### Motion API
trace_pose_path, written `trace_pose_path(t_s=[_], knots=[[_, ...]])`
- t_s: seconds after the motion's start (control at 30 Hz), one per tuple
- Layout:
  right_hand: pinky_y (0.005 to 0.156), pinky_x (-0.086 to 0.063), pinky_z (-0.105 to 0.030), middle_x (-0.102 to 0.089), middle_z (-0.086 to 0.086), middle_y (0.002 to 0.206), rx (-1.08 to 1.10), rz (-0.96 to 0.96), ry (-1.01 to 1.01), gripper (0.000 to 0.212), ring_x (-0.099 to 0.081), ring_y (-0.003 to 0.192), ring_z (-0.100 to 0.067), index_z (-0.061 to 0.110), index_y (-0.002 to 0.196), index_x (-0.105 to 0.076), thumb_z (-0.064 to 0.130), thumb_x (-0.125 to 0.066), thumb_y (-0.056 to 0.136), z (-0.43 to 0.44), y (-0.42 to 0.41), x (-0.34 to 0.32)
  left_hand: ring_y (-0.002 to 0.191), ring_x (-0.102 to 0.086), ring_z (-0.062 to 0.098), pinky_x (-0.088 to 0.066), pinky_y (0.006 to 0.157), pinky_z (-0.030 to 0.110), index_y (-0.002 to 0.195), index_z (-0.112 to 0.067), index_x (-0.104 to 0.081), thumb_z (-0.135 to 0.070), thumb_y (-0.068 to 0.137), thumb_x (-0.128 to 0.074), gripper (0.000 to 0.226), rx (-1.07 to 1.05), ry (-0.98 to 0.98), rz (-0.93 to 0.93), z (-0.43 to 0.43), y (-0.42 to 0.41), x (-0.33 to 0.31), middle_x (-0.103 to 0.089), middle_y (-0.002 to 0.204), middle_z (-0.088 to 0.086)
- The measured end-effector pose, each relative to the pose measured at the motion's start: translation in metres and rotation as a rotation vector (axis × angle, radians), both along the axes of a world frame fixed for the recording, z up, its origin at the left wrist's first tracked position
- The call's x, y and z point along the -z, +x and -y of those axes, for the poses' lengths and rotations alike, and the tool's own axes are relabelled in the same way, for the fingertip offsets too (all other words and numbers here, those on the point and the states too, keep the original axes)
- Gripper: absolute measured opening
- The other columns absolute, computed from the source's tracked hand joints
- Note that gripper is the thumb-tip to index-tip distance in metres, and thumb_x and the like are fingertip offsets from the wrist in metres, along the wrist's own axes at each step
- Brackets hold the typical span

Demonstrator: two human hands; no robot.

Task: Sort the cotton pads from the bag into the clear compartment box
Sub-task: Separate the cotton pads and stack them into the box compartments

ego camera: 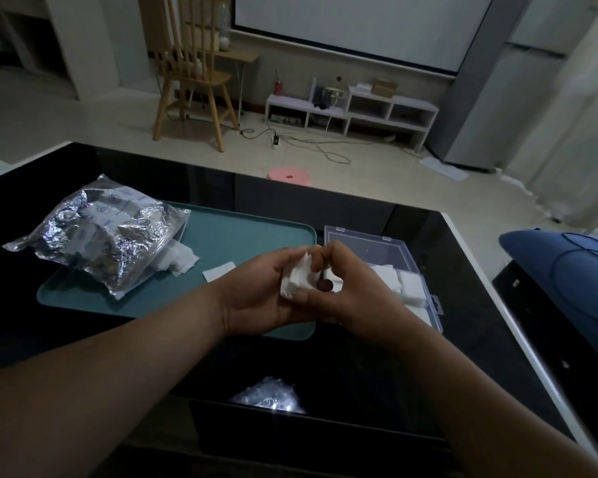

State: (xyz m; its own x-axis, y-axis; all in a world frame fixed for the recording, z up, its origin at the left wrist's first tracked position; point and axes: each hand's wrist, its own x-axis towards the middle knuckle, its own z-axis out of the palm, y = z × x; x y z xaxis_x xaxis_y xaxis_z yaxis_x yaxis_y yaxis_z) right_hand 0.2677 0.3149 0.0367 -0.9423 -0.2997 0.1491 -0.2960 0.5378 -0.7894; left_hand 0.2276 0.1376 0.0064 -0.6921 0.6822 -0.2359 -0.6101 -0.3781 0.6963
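Hands together, L hand (256,294) & R hand (356,288) gripping cotton pads (298,277), bag (101,236) print too blurry to read

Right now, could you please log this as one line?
left hand and right hand: hold pad stack | box: open, pads inside | bag: partly on tray

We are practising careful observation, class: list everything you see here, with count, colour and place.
table: one, black, under tray and box
tray: one, teal, on table
bag: one, crinkled clear plastic, tray's left end
loose pads: a few, white, on tray beside bag
compartment box: one, clear, right of tray, white pads inside
pad stack: one, white, between both hands
chair: one, wooden, floor, back left
stool: one, pink, floor beyond table
shelf: one, white, by far wall
left hand: one, grips pad stack
right hand: one, pinches pad stack
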Motion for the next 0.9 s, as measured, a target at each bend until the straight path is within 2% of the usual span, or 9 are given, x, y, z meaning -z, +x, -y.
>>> trace_pose_path(t_s=[0.13,0.23,0.27,0.33,0.43,0.5,0.63,0.73,0.9], knots=[[0.079,-0.053,-0.019,-0.064,0.006,0.120,0.012,-0.030,0.077,0.041,-0.065,0.101,-0.012,0.021,0.105,-0.053,0.032,-0.086,0.084,-0.001,-0.007,0.008,0.103,-0.054,0.023,-0.052,0.091,0.037,0.123,-0.019,-0.068,-0.047,0.107,-0.042,0.042,-0.031,-0.014,0.043,-0.005,-0.004,0.004,-0.054,0.113,0.012],[0.092,-0.049,-0.018,-0.059,0.010,0.134,0.000,-0.101,0.168,0.040,-0.057,0.119,-0.008,0.022,0.104,-0.056,0.041,-0.083,0.083,-0.002,-0.008,0.012,0.128,-0.040,0.028,-0.045,0.094,0.036,0.137,-0.020,-0.057,-0.057,0.104,-0.044,0.052,-0.019,-0.030,0.055,-0.008,-0.008,0.007,-0.047,0.133,0.014],[0.098,-0.046,-0.019,-0.058,0.012,0.138,0.003,-0.124,0.198,0.037,-0.053,0.125,-0.006,0.022,0.102,-0.058,0.046,-0.080,0.084,-0.002,-0.008,0.014,0.126,-0.045,0.025,-0.048,0.092,0.036,0.136,-0.019,-0.058,-0.060,0.104,-0.042,0.055,-0.024,-0.051,0.056,-0.009,-0.008,0.007,-0.050,0.133,0.011],[0.103,-0.039,-0.023,-0.057,0.015,0.140,0.070,-0.147,0.219,0.031,-0.047,0.130,-0.001,0.024,0.095,-0.063,0.054,-0.069,0.089,-0.001,-0.007,0.016,0.100,-0.067,0.015,-0.058,0.080,0.033,0.121,-0.018,-0.067,-0.057,0.105,-0.036,0.052,-0.070,-0.120,0.046,-0.012,-0.006,0.006,-0.068,0.110,0.003],[0.087,-0.042,-0.025,-0.062,0.012,0.107,0.210,-0.163,0.208,0.034,-0.053,0.105,-0.003,0.025,0.086,-0.065,0.058,-0.059,0.093,0.003,-0.007,0.016,0.067,-0.064,0.009,-0.052,0.067,0.028,0.101,-0.021,-0.066,-0.057,0.106,-0.036,0.047,-0.123,-0.210,-0.021,-0.017,-0.004,0.004,-0.069,0.082,-0.002],[0.077,-0.044,-0.027,-0.058,0.010,0.093,0.220,-0.136,0.262,0.027,-0.054,0.090,-0.004,0.028,0.082,-0.063,0.053,-0.066,0.092,0.006,-0.007,0.015,0.060,-0.056,0.008,-0.046,0.061,0.026,0.094,-0.021,-0.061,-0.064,0.104,-0.032,0.052,-0.117,-0.263,-0.058,-0.020,-0.005,0.003,-0.062,0.076,-0.002],[0.071,-0.049,-0.031,-0.062,0.007,0.088,0.245,-0.021,0.293,0.021,-0.059,0.080,-0.006,0.026,0.086,-0.063,0.045,-0.070,0.092,0.010,-0.003,0.015,0.056,-0.050,0.012,-0.042,0.056,0.025,0.084,-0.020,-0.056,-0.075,0.100,-0.017,0.069,-0.086,-0.234,-0.027,-0.023,-0.007,0.004,-0.054,0.077,0.002],[0.074,-0.056,-0.031,-0.068,0.008,0.090,0.292,0.049,0.228,0.032,-0.064,0.082,-0.006,0.027,0.100,-0.064,0.058,-0.066,0.093,0.009,0.000,0.015,0.066,-0.050,0.017,-0.040,0.061,0.029,0.089,-0.019,-0.062,-0.066,0.103,-0.018,0.066,-0.118,-0.238,-0.063,-0.025,-0.011,0.010,-0.059,0.087,0.010],[0.076,-0.059,-0.045,-0.069,0.003,0.083,0.380,0.091,0.206,0.004,-0.067,0.080,-0.016,0.023,0.092,-0.065,0.026,-0.064,0.093,0.002,-0.010,0.016,0.078,-0.060,0.021,-0.052,0.075,0.040,0.118,-0.006,-0.063,-0.016,0.100,-0.038,0.032,-0.288,-0.345,-0.161,-0.042,-0.006,0.008,-0.062,0.104,0.018]])
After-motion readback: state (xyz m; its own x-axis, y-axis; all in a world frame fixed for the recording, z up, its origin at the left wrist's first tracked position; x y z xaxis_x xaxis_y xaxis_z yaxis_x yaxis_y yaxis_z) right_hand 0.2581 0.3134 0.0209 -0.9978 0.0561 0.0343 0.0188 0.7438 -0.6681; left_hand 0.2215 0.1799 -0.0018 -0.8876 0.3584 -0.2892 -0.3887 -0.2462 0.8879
